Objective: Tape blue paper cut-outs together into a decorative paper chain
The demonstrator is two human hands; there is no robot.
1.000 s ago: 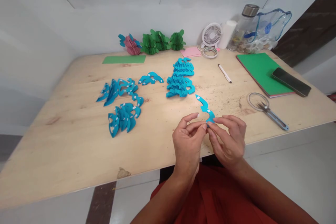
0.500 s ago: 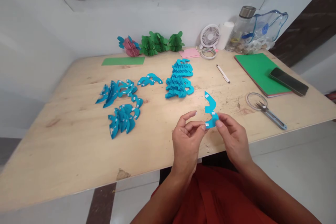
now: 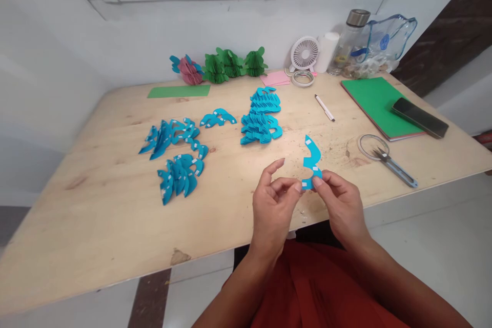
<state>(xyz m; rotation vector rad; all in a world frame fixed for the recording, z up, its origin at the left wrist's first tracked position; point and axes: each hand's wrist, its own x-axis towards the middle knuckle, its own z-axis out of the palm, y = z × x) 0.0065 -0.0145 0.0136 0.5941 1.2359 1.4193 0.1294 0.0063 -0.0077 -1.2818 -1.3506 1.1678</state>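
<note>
A blue paper cutout (image 3: 313,154) with curved edges and small white tape pieces on it is held up over the near edge of the table. My left hand (image 3: 274,202) pinches its lower left end between thumb and a finger, the index finger raised. On the lower right, my right hand (image 3: 340,200) grips the same cutout between thumb and fingers. Ahead lies a pleated stack of blue cutouts (image 3: 257,128). More taped blue cutouts (image 3: 179,177) lie in clusters to the left, and a small group (image 3: 218,117) sits between.
Thread snips (image 3: 397,168) and a tape ring (image 3: 367,146) lie at right. Beyond are a pen (image 3: 325,107), a green folder (image 3: 369,97) with a phone (image 3: 418,117), a small fan (image 3: 305,54), a bottle (image 3: 348,43) and green paper figures (image 3: 229,64) along the wall.
The cutout's upper end has tilted slightly to the right in my hands. Both hands keep their pinch on it, and the camera view has shifted a little.
</note>
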